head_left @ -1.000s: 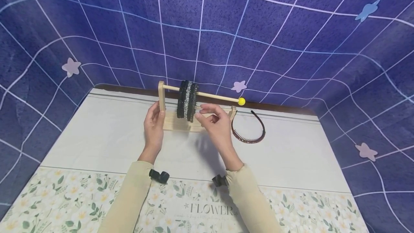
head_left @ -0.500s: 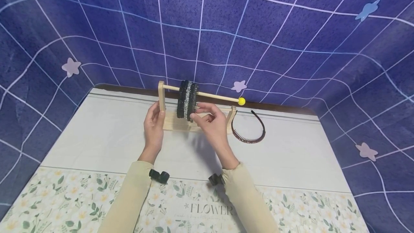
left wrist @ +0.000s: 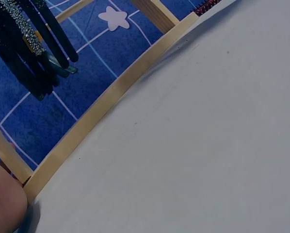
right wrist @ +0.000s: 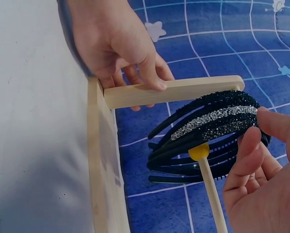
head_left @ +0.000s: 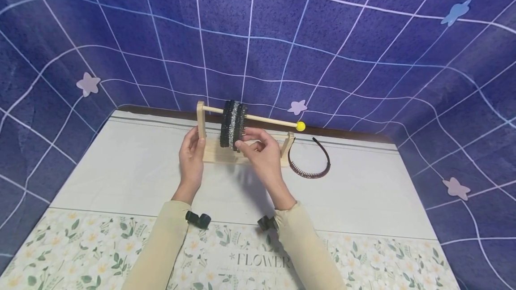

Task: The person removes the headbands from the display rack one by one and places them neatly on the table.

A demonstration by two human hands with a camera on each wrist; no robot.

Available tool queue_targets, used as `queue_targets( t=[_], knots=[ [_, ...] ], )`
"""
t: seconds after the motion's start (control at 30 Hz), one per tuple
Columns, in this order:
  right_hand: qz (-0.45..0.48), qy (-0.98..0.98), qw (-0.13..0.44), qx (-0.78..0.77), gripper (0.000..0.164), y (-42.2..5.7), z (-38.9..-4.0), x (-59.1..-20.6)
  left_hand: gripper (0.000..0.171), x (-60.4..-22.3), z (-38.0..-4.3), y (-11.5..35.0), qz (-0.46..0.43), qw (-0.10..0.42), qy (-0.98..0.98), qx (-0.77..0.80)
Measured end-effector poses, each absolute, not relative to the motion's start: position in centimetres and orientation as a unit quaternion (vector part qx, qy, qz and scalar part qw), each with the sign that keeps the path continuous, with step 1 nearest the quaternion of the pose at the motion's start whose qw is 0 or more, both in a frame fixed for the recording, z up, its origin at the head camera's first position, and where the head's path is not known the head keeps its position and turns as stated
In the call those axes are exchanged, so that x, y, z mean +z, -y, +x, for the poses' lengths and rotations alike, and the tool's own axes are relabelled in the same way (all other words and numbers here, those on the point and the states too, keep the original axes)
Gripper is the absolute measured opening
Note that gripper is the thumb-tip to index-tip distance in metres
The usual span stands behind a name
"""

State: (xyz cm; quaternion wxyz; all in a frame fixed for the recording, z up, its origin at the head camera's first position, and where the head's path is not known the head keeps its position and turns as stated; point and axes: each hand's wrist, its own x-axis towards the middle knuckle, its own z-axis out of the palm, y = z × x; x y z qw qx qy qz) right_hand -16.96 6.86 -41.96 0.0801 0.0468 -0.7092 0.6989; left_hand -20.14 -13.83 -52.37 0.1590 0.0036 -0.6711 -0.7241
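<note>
Blue-purple grid-patterned cloth with pale stars backs the desk in the head view; white cloth with a floral near strip covers the desktop. Pale wooden stand sits at the far side, upper wooden rod ending right in a yellow ball. Bundle of black and silver glittery headbands hangs on that rod, left of its middle. Left hand grips the stand's left upright. Right hand pinches the bundle's right side, thumb near, fingers far. Dark brown toothed headband lies on the desk, right of the stand.

Left wrist: bundle dangles clear of the stand's base. Only part of the left hand shows, at the base's end; can't tell its grip from this one.

Right wrist: left thumb and fingers wrap the upright. Right thumb and index finger on the bundle's edge; yellow ball overlaps the bands.
</note>
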Motion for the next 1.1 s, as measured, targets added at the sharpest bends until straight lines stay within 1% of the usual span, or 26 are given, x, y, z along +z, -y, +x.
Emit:
queue_targets(
  t=[0.67,1.1],
  knots=[
    [0.055,0.711,0.085,0.696,0.028,-6.73,-17.1,-42.08,0.05,-52.3,-20.09,13.81,0.007,0.158,0.672,-0.723],
    [0.054,0.709,0.088,0.697,0.021,-6.81,-17.16,-42.19,0.048,-52.23,-20.3,13.71,0.015,0.168,0.659,-0.733]
  ],
)
